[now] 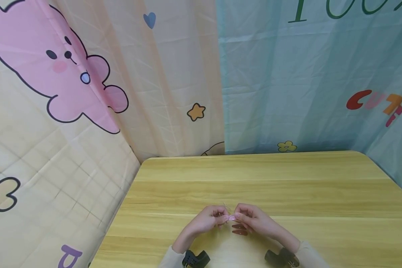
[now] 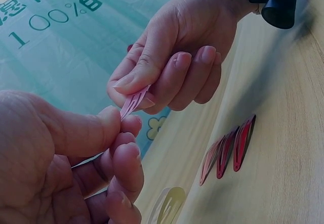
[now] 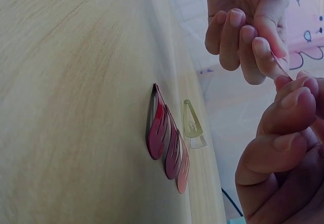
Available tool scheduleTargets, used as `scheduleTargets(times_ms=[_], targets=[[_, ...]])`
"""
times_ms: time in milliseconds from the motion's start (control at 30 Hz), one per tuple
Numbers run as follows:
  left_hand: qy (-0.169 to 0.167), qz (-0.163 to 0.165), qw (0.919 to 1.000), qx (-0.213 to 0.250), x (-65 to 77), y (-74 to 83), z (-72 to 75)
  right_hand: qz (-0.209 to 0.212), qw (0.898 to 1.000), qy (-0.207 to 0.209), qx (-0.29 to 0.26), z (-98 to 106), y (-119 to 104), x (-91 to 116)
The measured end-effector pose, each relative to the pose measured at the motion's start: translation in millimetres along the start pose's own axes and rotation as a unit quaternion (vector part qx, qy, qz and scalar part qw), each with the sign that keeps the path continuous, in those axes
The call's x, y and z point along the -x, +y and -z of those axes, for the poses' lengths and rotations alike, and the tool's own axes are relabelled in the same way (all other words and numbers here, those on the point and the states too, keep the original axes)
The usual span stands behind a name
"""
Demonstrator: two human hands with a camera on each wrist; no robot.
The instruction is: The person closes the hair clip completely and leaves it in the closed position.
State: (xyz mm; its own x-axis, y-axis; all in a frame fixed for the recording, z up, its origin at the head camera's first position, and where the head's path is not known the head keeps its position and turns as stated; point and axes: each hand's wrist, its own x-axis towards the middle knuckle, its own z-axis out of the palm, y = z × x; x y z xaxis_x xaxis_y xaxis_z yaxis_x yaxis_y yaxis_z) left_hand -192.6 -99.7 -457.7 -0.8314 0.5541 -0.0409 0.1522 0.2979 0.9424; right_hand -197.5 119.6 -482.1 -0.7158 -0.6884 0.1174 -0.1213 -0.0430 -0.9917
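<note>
A pink snap hair clip (image 2: 132, 101) is held in the air between both hands. My left hand (image 1: 208, 220) pinches one end between thumb and fingertips. The thumb and forefinger of my right hand (image 1: 256, 219) pinch the other end, while its remaining fingers curl loosely. Below the hands, three more snap clips lie side by side on the table: a bright red one (image 2: 245, 144), a dark red one (image 2: 227, 153) and a salmon-pink one (image 2: 209, 163). Further along lie a yellow-green clip (image 3: 192, 123) and a white one (image 3: 199, 142), partly covered by it.
The wooden table (image 1: 254, 186) has its far edge against printed curtains (image 1: 174, 82). A black wrist camera is strapped at each wrist, one by the left sleeve (image 1: 172, 258) and one by the right sleeve (image 1: 309, 257).
</note>
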Motion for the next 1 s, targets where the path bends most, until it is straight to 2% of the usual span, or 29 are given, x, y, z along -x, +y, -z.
scheduleTargets(times_ms=[1000], targets=[[-0.001, -0.003, 1.0, 0.005, -0.7, -0.8, 0.1, -0.005, 1.0, 0.008, 0.005, 0.6, -0.7, -0.5]])
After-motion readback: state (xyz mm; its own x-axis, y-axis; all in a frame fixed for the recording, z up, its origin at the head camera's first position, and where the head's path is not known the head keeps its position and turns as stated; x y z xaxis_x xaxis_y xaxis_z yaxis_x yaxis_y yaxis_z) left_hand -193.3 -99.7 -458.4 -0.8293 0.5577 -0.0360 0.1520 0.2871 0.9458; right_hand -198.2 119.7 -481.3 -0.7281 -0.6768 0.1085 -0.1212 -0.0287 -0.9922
